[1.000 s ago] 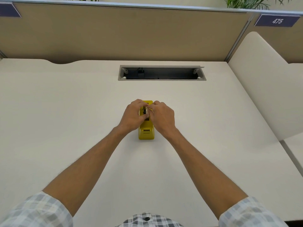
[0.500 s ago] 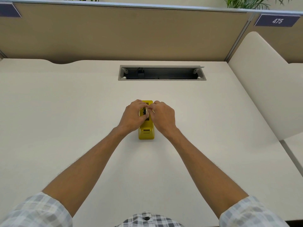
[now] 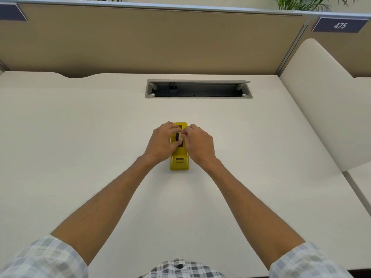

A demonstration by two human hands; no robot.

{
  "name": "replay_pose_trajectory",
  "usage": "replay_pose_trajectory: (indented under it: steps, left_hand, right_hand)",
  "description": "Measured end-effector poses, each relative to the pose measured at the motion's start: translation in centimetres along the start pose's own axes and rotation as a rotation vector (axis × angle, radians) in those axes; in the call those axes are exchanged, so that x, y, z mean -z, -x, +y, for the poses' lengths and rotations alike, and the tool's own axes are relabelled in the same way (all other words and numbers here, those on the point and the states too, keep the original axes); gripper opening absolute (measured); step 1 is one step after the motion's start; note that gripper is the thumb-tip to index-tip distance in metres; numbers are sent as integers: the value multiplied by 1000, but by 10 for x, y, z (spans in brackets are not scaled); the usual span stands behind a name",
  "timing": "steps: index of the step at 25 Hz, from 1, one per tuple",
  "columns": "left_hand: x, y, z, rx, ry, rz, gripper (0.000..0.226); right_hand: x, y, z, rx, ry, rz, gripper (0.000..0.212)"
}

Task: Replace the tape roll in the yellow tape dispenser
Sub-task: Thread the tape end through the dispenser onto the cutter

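The yellow tape dispenser (image 3: 179,161) stands in the middle of the white desk (image 3: 80,137), its cutter end toward me. My left hand (image 3: 162,142) and my right hand (image 3: 198,144) close in on its middle from either side. Between their fingertips sits a pale tape roll (image 3: 180,136), edge up, in the dispenser's dark slot. Both hands pinch the roll. Most of the roll and the dispenser's sides are hidden by my fingers.
An open grey cable tray (image 3: 198,89) is cut into the desk behind the dispenser. A tan partition (image 3: 140,37) closes the back, and a cream side panel (image 3: 321,107) stands at the right.
Both hands stay over the dispenser. The pale roll shows a little more between the fingertips than before; the dispenser has not moved.
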State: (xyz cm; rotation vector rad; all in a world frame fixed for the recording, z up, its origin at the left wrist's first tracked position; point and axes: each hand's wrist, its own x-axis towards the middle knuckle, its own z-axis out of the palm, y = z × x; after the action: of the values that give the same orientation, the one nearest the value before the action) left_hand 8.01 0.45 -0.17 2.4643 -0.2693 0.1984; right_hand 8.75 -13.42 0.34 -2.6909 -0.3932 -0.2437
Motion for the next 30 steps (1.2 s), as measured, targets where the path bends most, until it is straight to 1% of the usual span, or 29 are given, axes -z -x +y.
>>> replay_pose_trajectory:
  steps: [5, 10, 17, 23, 30]
  left_hand:
    - [1, -1, -1, -28, -77, -9, 31]
    - [-2, -1, -2, 4, -20, -24, 37]
    - [1, 1, -3, -7, -42, -39, 36]
    - [0, 3, -3, -6, -33, -39, 38]
    - [-4, 5, -6, 10, 43, -29, 35]
  right_hand:
    - [0, 1, 0, -21, -30, -18, 26]
    - [-2, 7, 0, -12, -20, -50, 21]
    - [-7, 18, 2, -25, -62, -56, 23]
    - [-8, 24, 2, -34, -84, -10, 21]
    - [-8, 29, 2, -31, -105, 62, 21]
